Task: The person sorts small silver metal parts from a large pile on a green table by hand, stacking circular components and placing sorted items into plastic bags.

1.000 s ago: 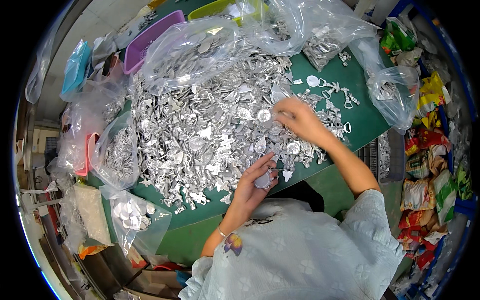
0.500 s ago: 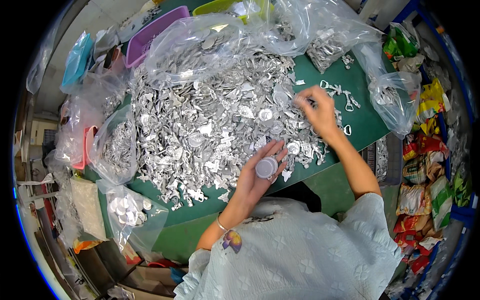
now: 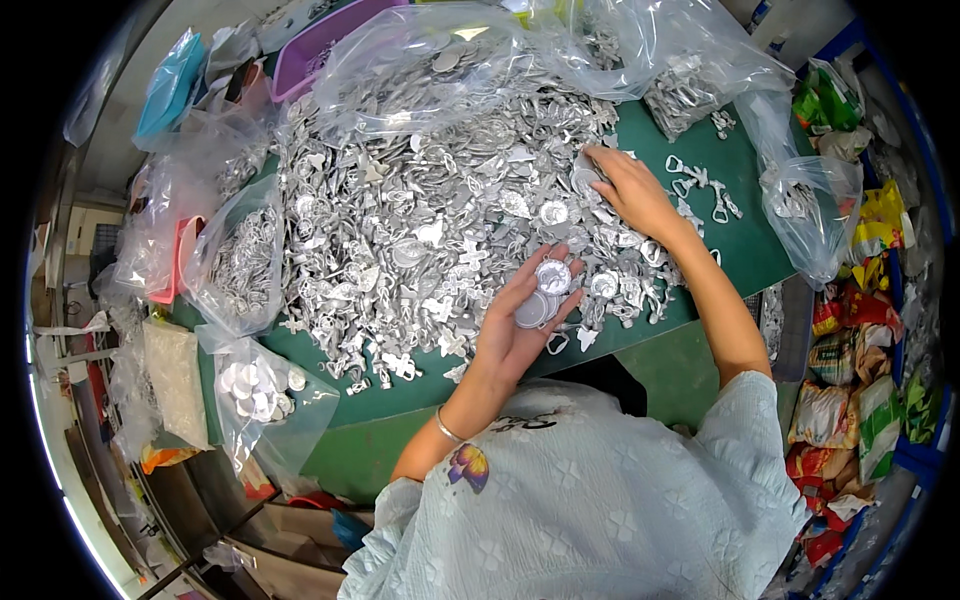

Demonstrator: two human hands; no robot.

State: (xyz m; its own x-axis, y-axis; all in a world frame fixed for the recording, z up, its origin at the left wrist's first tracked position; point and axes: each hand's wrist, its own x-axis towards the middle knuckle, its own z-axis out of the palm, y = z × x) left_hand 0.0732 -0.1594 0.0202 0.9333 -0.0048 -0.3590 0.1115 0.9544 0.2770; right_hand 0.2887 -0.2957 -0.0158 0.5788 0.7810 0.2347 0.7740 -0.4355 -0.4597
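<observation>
My left hand (image 3: 505, 330) lies palm up at the pile's near edge, holding round silver-grey medallions. A flat plain-faced medallion (image 3: 535, 311) rests on the fingers, and a smaller one with a patterned rim (image 3: 552, 277) overlaps it toward the fingertips. Farther right, my right hand (image 3: 635, 195) reaches over the pile's right side. Its fingers and thumb close around the edge of a round grey disc (image 3: 584, 176), partly hidden by the fingers. Around both hands spreads a large heap of small silver metal castings (image 3: 400, 230).
The heap covers much of a green table (image 3: 745, 230). A few bottle-opener-shaped castings (image 3: 704, 187) lie at right. Clear plastic bags of parts (image 3: 690, 95) stand behind. A bag of white discs (image 3: 262, 390) sits front left, a purple bin (image 3: 325, 45) far left. Colourful packets (image 3: 825, 410) line the right.
A second, patterned medallion now lies with the plain one in my left hand. My right hand has moved left onto the disc in the pile. The whole view has shifted slightly.
</observation>
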